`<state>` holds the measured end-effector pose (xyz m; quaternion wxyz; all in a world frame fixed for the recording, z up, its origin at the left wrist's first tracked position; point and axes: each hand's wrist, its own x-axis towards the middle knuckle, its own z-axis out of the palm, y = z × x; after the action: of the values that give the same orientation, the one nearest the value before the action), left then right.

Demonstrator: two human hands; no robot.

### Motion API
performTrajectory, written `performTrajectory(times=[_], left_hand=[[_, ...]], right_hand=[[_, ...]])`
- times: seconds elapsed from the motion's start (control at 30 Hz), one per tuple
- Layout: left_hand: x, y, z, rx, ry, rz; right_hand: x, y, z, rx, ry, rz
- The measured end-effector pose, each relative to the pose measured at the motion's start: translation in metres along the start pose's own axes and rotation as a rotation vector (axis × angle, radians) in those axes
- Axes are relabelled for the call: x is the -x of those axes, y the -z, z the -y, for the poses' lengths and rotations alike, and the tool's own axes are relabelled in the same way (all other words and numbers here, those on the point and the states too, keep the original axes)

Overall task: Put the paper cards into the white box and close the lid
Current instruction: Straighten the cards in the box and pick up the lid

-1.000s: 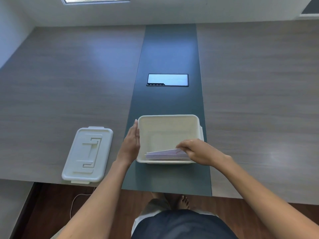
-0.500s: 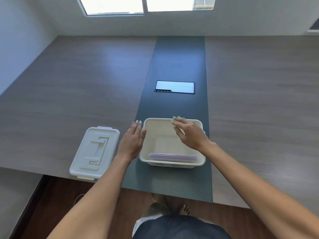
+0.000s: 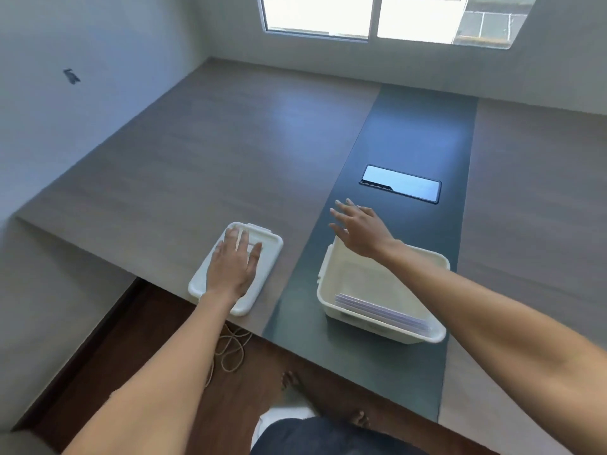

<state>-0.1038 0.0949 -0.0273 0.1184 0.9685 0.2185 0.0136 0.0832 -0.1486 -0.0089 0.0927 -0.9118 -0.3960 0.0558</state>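
Paper cards [image 3: 382, 311] lie inside the white box [image 3: 331, 284] on the table's [image 3: 197, 165] dark strip [image 3: 417, 133]. Left hand [image 3: 234, 266] lies spread on the lid [image 3: 266, 257] — right hand [image 3: 359, 229] hovers, fingers apart. Window [image 3: 377, 14] beyond.

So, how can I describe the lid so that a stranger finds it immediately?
Find the dark strip along the table; the open white box stands on it. The lid lies left of it near the table's edge, under the left hand: flat, closed on top, no cards.
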Motion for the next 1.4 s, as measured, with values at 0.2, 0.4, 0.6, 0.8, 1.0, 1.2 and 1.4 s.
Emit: performTrajectory(times=[0.2, 0.4, 0.6, 0.8, 1.0, 1.2, 1.4], left_hand=[[0.012, 0.001, 0.049, 0.083, 0.184, 0.019], [0.023, -0.016, 0.087, 0.185, 0.349, 0.121], [0.036, -0.035, 0.111, 0.198, 0.498, 0.222], [0.031, -0.049, 0.126, 0.342, 0.634, 0.270], [0.026, -0.061, 0.122, 0.530, 0.708, 0.298], [0.029, -0.063, 0.119, 0.695, 0.818, 0.197], [0.029, -0.062, 0.118, 0.775, 0.907, 0.188]], right_hand=[[-0.062, -0.010, 0.052, 0.015, 0.085, 0.073], [-0.110, -0.044, 0.107, -0.003, 0.119, 0.232], [-0.141, -0.078, 0.134, -0.005, 0.080, 0.386], [-0.158, -0.105, 0.138, -0.083, -0.012, 0.462], [-0.155, -0.124, 0.134, -0.158, -0.066, 0.501], [-0.148, -0.129, 0.135, -0.225, -0.140, 0.458], [-0.140, -0.126, 0.134, -0.317, -0.261, 0.431]])
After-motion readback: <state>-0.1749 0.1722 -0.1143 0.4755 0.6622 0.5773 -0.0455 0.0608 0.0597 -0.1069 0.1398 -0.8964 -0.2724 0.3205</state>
